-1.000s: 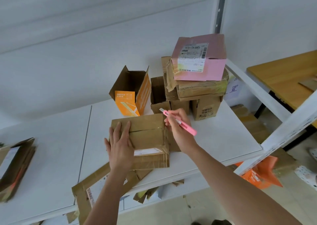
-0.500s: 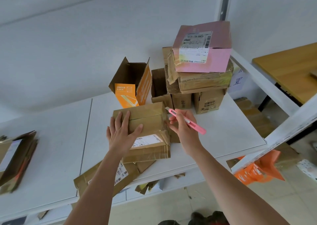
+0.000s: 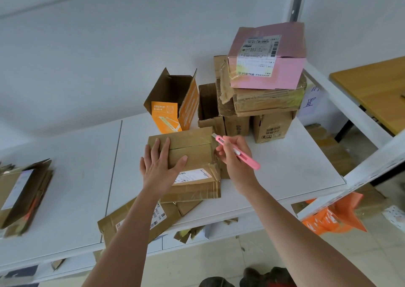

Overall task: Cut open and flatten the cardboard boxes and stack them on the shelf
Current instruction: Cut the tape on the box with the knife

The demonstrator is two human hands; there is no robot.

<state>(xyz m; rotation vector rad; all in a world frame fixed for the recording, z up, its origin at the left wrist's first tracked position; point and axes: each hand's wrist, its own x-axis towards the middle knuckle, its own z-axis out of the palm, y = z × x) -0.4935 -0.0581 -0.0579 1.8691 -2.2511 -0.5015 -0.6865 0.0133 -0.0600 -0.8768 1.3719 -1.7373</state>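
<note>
A taped brown cardboard box [image 3: 192, 153] lies on the white shelf [image 3: 274, 177] in front of me. My left hand [image 3: 161, 166] presses flat on its top with straight fingers. My right hand [image 3: 234, 155] grips a pink utility knife [image 3: 237, 153]; the blade tip sits at the box's upper right corner. Under the box, a flattened carton [image 3: 140, 218] with a shipping label juts over the shelf's front edge.
Behind stand an open orange box [image 3: 175, 102], an open brown box [image 3: 208, 109] and a stack of brown boxes topped by a pink one [image 3: 267, 56]. Flattened cardboard [image 3: 24, 190] lies at the far left. A wooden table [image 3: 377, 89] is at right; orange bags [image 3: 331, 216] lie below.
My left hand spread its thumb and settled flat on the box top. The knife tip shifted slightly along the box's right edge toward its far corner.
</note>
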